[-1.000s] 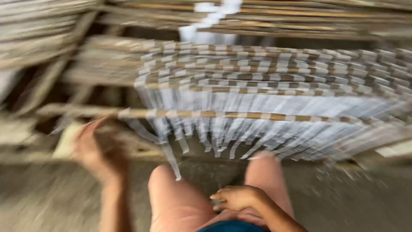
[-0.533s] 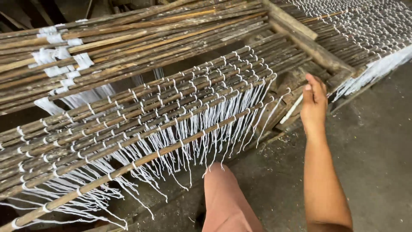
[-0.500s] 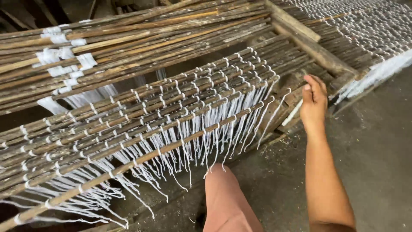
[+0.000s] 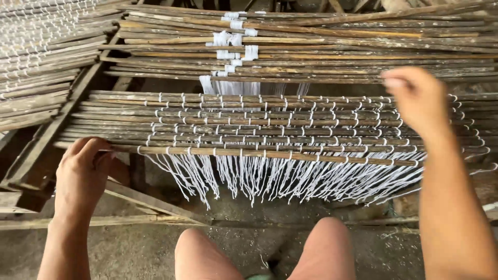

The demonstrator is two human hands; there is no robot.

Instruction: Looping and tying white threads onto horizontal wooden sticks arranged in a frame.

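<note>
My left hand (image 4: 83,173) is curled over the left end of the nearest bamboo stick (image 4: 270,154), fingers closed around it where it sticks out past the woven mat (image 4: 280,124). My right hand (image 4: 420,101) is raised over the right part of the mat, blurred; I cannot tell whether its fingers are closed on anything or just hanging above the sticks. The two hands are well apart, one at each side of the mat.

The mat is a row of thin sticks lying side by side, tied together with white string in many columns. The loose string ends (image 4: 290,179) hang down in a fringe from the nearest stick, above my knees (image 4: 259,254). The mat rests on a rough wooden frame (image 4: 46,140) that holds everything: behind it lies a pile of loose bamboo poles (image 4: 337,46) with a few white ties (image 4: 233,41) wrapped round them, and at the far left another tied mat (image 4: 36,46) is partly in view. Under the frame is a bare concrete floor (image 4: 129,249).

Half a second ago I was looking from the side, with only my right hand in view, at the right corner of the mat. Now I face the mat squarely, my left hand has come to the stick's left end, and my right hand has lifted over the sticks.
</note>
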